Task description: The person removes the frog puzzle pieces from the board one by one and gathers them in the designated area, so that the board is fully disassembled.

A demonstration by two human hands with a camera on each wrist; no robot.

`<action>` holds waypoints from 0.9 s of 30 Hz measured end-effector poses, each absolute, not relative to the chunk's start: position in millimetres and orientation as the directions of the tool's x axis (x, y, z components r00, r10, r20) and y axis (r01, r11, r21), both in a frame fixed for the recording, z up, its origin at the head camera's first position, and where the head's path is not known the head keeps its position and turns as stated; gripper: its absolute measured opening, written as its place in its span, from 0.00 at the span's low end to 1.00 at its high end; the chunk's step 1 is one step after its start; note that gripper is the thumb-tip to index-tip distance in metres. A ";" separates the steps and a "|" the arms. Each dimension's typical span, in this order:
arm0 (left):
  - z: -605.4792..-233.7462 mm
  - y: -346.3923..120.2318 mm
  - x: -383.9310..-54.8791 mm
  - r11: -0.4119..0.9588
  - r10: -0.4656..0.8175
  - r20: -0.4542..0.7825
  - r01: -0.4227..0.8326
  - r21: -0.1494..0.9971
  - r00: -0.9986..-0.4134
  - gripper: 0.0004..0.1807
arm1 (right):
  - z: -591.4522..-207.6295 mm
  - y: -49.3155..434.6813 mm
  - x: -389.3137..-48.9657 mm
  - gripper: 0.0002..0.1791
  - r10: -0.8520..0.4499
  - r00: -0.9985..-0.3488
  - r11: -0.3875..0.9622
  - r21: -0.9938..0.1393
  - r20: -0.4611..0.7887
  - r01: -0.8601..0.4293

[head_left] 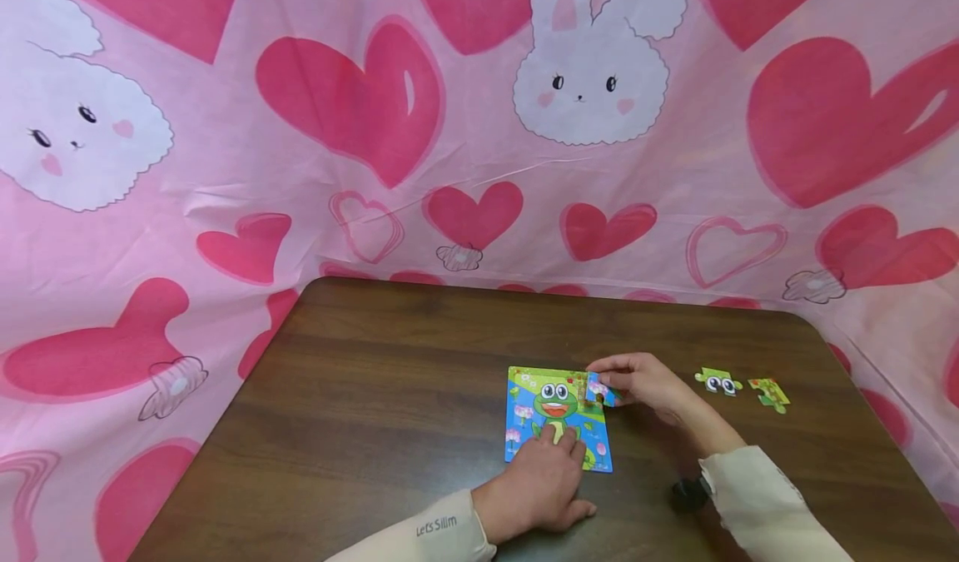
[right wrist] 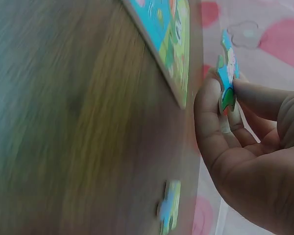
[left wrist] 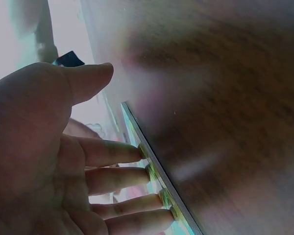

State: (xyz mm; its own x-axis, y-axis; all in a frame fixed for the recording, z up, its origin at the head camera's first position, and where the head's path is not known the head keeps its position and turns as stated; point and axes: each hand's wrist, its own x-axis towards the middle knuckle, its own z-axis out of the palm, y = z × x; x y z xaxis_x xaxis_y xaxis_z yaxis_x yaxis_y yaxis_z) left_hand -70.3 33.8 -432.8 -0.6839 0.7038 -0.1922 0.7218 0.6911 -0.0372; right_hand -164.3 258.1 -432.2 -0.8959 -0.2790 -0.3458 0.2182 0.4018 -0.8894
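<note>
Pinching a blue puzzle piece [head_left: 598,388] in my right hand [head_left: 650,389] out there, I rest my left hand [head_left: 541,480], fingers straight, on the frog board [head_left: 528,425].

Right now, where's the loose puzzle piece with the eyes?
In the head view, the eyes piece lies on the right of the table, between the right hand and another loose piece.

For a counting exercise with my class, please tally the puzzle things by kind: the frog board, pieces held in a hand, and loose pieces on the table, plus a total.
Frog board: 1
Held piece, in the right hand: 1
Loose pieces on the table: 2
Total: 4
</note>
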 end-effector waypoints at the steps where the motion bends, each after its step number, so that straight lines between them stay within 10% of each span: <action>1: -432.7 34.0 -70.3 0.690 0.704 -0.192 0.722 -0.041 -0.684 0.41 | -432.5 262.7 -163.3 0.19 -0.273 -0.898 0.407 -0.887 -0.346 0.218; 27: -434.3 33.0 -67.7 0.688 0.704 -0.178 0.723 -0.066 -0.687 0.38 | -444.8 339.5 -132.4 0.24 -0.176 -0.903 0.452 -0.847 -0.392 0.279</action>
